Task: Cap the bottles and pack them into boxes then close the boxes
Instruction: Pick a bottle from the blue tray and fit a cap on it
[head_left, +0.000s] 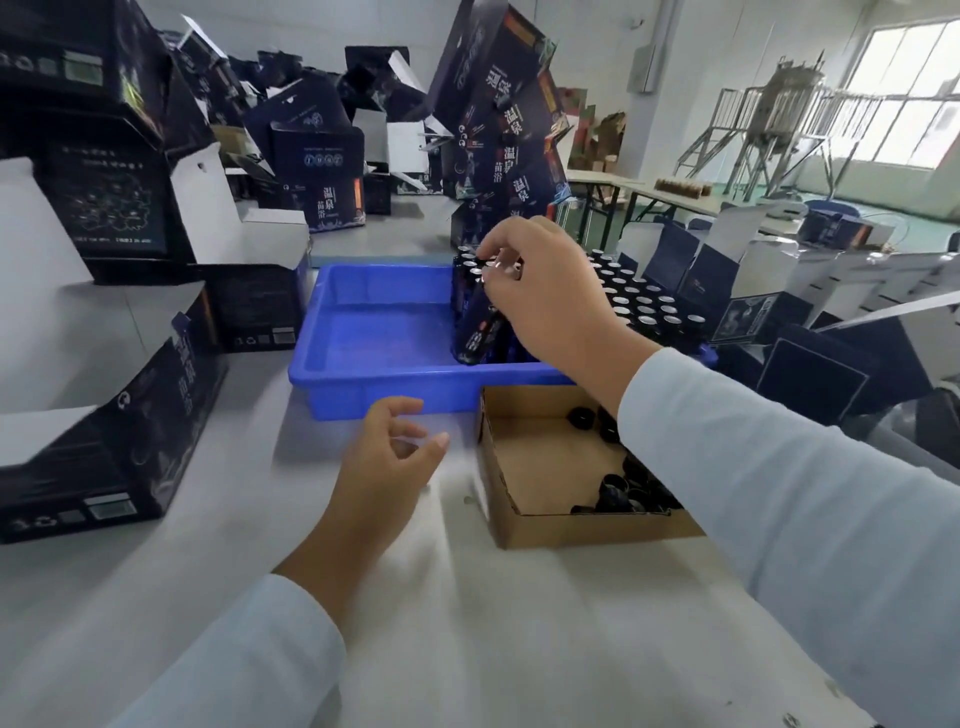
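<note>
A blue plastic tray (363, 374) lies on the white table; its right half holds several dark uncapped bottles (644, 306) standing in rows. My right hand (540, 296) reaches over the tray and pinches the neck of one tilted dark bottle (480, 332) at the left end of the rows. My left hand (387, 462) hovers over the table in front of the tray, fingers loosely curled and empty. A shallow cardboard box (524, 467) to its right holds several black caps (613, 493). Open dark printed boxes (119, 415) stand at the left.
More dark boxes (493, 119) are stacked high behind the tray, some leaning. Flat and folded boxes (810, 364) crowd the right side. Folding tables and a metal tank on a frame (789, 104) stand far back by windows. White table surface (467, 623) stretches toward me.
</note>
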